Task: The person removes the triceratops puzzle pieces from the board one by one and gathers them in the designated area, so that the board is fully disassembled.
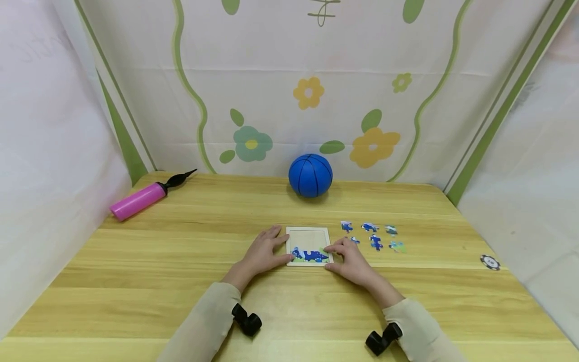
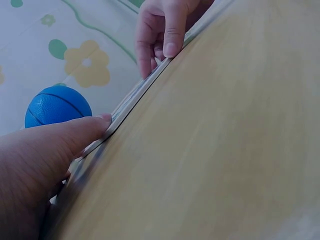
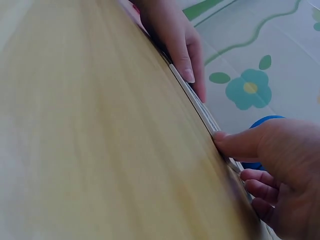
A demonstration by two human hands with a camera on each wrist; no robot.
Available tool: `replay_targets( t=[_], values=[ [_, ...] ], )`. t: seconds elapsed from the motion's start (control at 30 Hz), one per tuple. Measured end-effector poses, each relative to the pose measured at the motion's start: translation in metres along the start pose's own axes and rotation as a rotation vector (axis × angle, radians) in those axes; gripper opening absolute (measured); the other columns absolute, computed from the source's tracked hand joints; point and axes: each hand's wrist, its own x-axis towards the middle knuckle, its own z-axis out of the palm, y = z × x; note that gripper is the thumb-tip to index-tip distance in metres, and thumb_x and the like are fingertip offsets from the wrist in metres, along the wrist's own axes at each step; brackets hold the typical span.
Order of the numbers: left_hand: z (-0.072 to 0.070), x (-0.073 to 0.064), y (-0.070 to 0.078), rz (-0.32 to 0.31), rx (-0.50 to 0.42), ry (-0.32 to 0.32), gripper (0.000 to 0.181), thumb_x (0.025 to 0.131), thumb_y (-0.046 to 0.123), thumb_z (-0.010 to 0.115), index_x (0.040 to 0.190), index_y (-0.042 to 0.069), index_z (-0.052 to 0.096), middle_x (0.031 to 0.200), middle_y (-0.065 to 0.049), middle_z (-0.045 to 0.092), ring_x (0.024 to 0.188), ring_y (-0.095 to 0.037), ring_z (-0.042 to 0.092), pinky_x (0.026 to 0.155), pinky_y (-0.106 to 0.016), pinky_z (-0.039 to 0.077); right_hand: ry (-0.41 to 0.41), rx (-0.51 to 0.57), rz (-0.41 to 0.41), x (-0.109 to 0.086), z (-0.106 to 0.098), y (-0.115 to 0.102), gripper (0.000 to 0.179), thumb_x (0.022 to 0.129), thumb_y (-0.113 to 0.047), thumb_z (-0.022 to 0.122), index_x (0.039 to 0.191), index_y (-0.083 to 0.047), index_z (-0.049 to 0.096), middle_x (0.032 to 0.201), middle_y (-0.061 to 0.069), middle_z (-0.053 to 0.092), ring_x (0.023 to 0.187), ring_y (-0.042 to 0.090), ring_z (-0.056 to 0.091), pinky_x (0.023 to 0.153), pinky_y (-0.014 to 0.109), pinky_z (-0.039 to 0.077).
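Observation:
A square wooden puzzle frame (image 1: 307, 229) lies flat on the table, with a row of blue and green jigsaw pieces (image 1: 309, 255) along its near side. At its left edge, my left hand (image 1: 263, 253) rests with thumb and fingers spread, the thumb tip near the lower left corner. My right hand (image 1: 350, 261) is at the lower right corner. Its thumb touches the frame's near edge, and its index fingertip presses at the right end of the row. In the right wrist view, the other right fingers (image 3: 261, 191) bend loosely beside the frame. More loose jigsaw pieces (image 1: 376, 242) lie to the right.
Behind the frame sits a blue ball (image 1: 310, 175), near the table's back edge. A pink hand pump (image 1: 140, 201) with a black nozzle lies at the far left. Toward the right edge is a black-and-white round chip (image 1: 490, 262). Patterned cloth walls surround the wooden table (image 1: 158, 281).

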Motion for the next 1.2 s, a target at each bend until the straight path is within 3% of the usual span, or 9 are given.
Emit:
replay_targets(
  t=[0.27, 0.47, 0.9, 1.2],
  values=[
    [0.007, 0.001, 0.011, 0.088, -0.066, -0.019, 0.054, 0.078, 0.047, 0.057, 0.122, 0.016, 0.051, 0.137, -0.015, 0.026, 0.126, -0.027, 0.018, 0.098, -0.043, 0.016, 0.022, -0.005, -0.004, 0.000, 0.000, 0.001, 0.032, 0.068, -0.018, 0.073, 0.098, -0.009, 0.064, 0.091, 0.000, 0.046, 0.081, 0.017, 0.041, 0.070, 0.033, 0.037],
    [0.012, 0.000, 0.023, 0.169, -0.019, -0.077, 0.043, 0.082, 0.041, 0.055, 0.119, 0.021, 0.055, 0.136, -0.017, 0.026, 0.126, -0.030, 0.017, 0.098, -0.045, 0.017, 0.026, -0.007, -0.001, 0.001, 0.000, 0.001, 0.031, 0.069, -0.019, 0.073, 0.097, -0.010, 0.064, 0.092, 0.000, 0.046, 0.082, 0.016, 0.041, 0.071, 0.033, 0.037],
    [0.014, 0.000, 0.023, 0.164, 0.002, -0.091, 0.037, 0.085, 0.036, 0.053, 0.119, 0.022, 0.055, 0.136, -0.017, 0.025, 0.126, -0.029, 0.015, 0.098, -0.044, 0.016, 0.048, 0.017, -0.004, 0.001, 0.003, 0.001, 0.030, 0.069, -0.015, 0.073, 0.096, -0.007, 0.062, 0.092, 0.001, 0.046, 0.081, 0.016, 0.041, 0.070, 0.031, 0.037],
    [0.014, -0.002, 0.023, 0.170, -0.007, -0.085, 0.036, 0.084, 0.036, 0.053, 0.118, 0.021, 0.056, 0.136, -0.018, 0.026, 0.126, -0.029, 0.016, 0.099, -0.044, 0.016, -0.003, 0.178, 0.013, 0.002, 0.003, 0.001, 0.034, 0.071, -0.010, 0.071, 0.099, -0.001, 0.054, 0.085, 0.005, 0.051, 0.070, 0.018, 0.043, 0.059, 0.025, 0.037]
  ],
)
